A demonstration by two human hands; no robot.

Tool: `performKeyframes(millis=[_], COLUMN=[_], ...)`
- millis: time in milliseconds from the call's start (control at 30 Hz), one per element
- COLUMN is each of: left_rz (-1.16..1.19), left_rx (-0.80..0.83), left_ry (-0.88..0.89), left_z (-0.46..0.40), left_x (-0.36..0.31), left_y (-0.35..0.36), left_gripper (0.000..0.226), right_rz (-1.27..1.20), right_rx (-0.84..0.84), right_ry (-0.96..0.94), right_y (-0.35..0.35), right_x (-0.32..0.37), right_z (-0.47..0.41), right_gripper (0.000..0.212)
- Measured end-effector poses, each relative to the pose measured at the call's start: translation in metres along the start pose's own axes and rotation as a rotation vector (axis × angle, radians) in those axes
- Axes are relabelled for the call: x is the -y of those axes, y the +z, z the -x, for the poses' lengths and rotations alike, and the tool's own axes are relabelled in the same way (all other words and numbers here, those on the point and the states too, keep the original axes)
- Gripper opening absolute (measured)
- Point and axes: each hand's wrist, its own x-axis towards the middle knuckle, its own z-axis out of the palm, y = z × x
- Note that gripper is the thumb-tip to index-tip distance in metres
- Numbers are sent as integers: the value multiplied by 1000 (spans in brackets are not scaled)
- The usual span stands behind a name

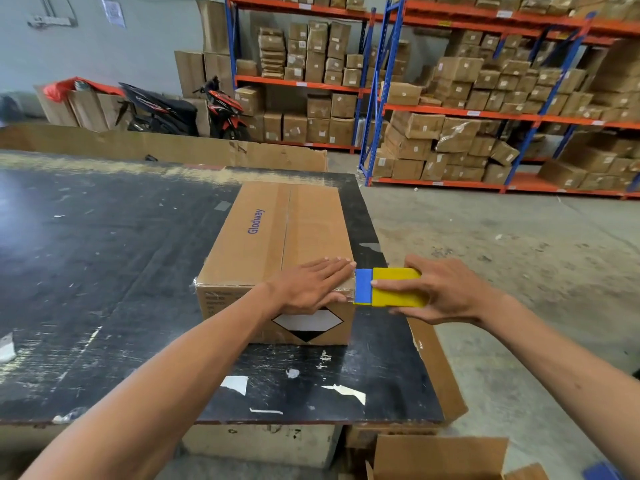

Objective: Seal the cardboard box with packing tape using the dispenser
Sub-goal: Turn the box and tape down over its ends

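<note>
A closed brown cardboard box (277,237) printed "Glodway" lies on the black table (104,271), near its right edge. Clear tape runs along the top seam and across the near top edge. My left hand (311,287) lies flat, fingers together, on the box's near right corner, pressing the tape. A yellow and blue tape dispenser (388,287) sits just off the box's right side, its blue end against the corner. My right hand (446,289) grips the yellow body from the right.
Paper scraps (235,384) and tape bits dot the worn table. Flattened cardboard (440,455) lies below the table's near right corner. Orange and blue racks (485,116) full of cartons stand behind, and a motorbike (180,112) is parked at the back left. Concrete floor lies to the right.
</note>
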Motion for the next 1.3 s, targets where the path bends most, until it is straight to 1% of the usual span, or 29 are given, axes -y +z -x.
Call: performKeyframes(millis=[133,233,367,533,600,700,767,833,867,933,967,1033,1067,1133,1233,1300], left_rz=[11,-3,-29,-91,-98,-89,-94,-87,-71,-40,-61,-103,-96,3,264,279], left_rx=[-2,20,31,41,32,29,26,-20,-67,-161,-182,-156,-132,-117,-83,-36], left_ry=[-19,-22,-29,-55,-55,-57,-76,-114,-166,-349,-446,-588,-634,-734,-970,-1030], left_z=[1,0,0,-1,-3,-3,-2,-6,-12,-28,-38,-52,-55,-59,-65,-71], left_x=[0,-2,-3,-5,-6,-6,-10,-20,-28,-50,-59,-72,-74,-71,-63,-61], left_y=[-1,-2,-1,-2,-1,0,-4,-8,-8,-4,-1,5,6,2,-6,-7], left_gripper=[83,84,85,86,89,92,88,82,80,76,72,65,66,74,91,93], right_rz=[24,2,79,170,197,250,261,251,246,236,228,205,200,192,184,140], right_rx=[49,49,49,71,61,67,86,113,123,133,137,137,120,69,25,15], right_ry=[21,54,46,49,33,38,40,59,82,133,162,215,236,269,318,383], right_y=[-10,-2,27,35,35,36,43,50,52,53,52,50,49,48,52,57], right_x=[-17,-23,-8,5,10,23,30,32,31,29,26,23,21,20,25,29], right_z=[22,31,8,1,3,2,5,7,8,8,7,8,8,9,14,18], right_gripper=[55,57,52,59,56,45,44,45,46,50,52,55,54,53,52,47])
